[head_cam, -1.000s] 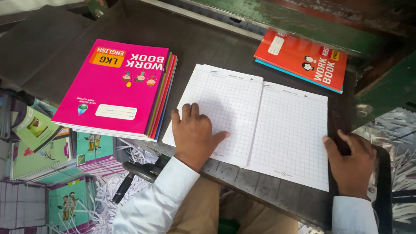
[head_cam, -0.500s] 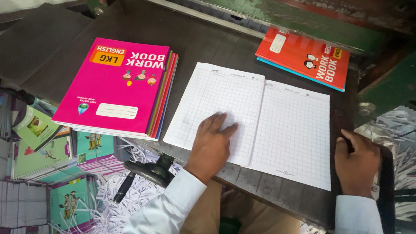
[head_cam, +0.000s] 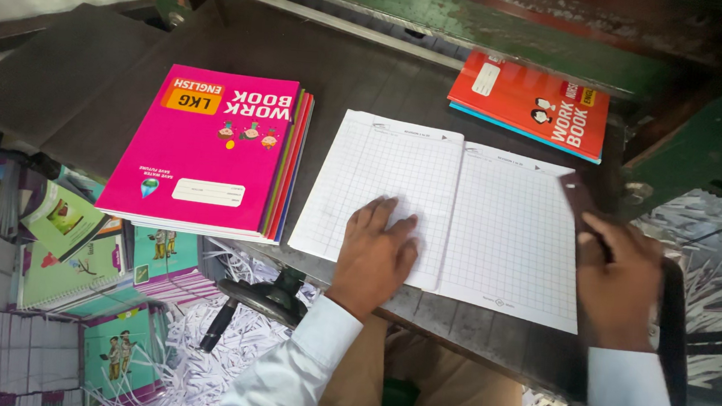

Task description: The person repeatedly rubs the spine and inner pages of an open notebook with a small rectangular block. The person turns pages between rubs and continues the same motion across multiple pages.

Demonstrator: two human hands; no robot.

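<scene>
Under the left hand (head_cam: 379,252), palm flat and fingers spread, lies the open grid-ruled book (head_cam: 450,210). That grip is released: pressing down, not pinching anything. Book lies on the dark tabletop (head_cam: 371,79), spine fold just right of the fingertips, near edge at the tabletop's front lip.

Right hand (head_cam: 617,279) rests at the book's right edge, over a dark flat bar (head_cam: 579,207) that runs along that edge. Fingers curl down, but motion blur hides them; cannot tell whether they clamp the bar or just rest on it.

Handling judgement:
- Thin paper sheets, light, floppy. No stiffness away from the fold.
- Pages look smooth; the top sheet will likely slide or buckle under sideways push from the palm.
- Creases and tears easily at corners.
- Best hold: flat pressure near the fold, as the left grip has it now, or pinch the whole block at the near edge, thumb under, fingers over.
- Avoid lifting by a single leaf.

Left of the left grip, well apart from the open book: stack of workbooks (head_cam: 210,157), pink cover on top, coloured edges showing at its right side. Beyond the right grip, toward the green machine frame (head_cam: 444,16): red workbook (head_cam: 527,104), flat, partly under the frame. Below the tabletop: paper shreds (head_cam: 194,362) and more books on the floor.
</scene>
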